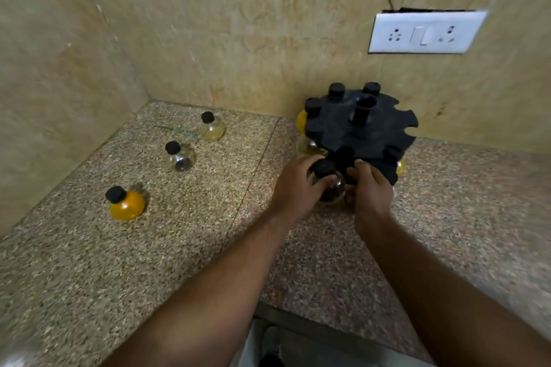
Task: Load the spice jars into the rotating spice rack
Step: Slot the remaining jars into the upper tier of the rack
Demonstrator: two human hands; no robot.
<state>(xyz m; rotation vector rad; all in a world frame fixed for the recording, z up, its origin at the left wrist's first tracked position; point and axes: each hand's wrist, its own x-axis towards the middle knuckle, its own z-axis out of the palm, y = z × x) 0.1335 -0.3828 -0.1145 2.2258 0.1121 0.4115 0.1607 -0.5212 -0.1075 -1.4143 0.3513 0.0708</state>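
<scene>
Both hands are at the near edge of the black rotating spice rack (362, 134), which stands on the speckled stone surface (149, 262) close to the back wall. The left hand (293, 188) is curled around a round glass jar with a black cap (326, 180), fingers wrapped across its front, holding it just at the rack's near rim. What the jar contains looks dark, though the blur makes it hard to say more. The right hand (372, 186) rests against the rack right beside that jar, fingers bent and partly closed on the rack's edge; how firmly it grips is unclear.

The rack's lower tier is mostly hidden under its notched top disc and behind the hands. Black caps poke up through several notches on the far side, and yellowish jars show at the rack's left flank; a bit of yellow peeks out at its right.

Well to the left of the rack, three loose jars stand apart on the surface: a pale yellow jar (212, 126) farthest back, a dark-speckled jar (180, 156) nearer, and an orange jar (125, 202) nearest the viewer. A white socket plate (423, 33) sits on the wall above the rack.
</scene>
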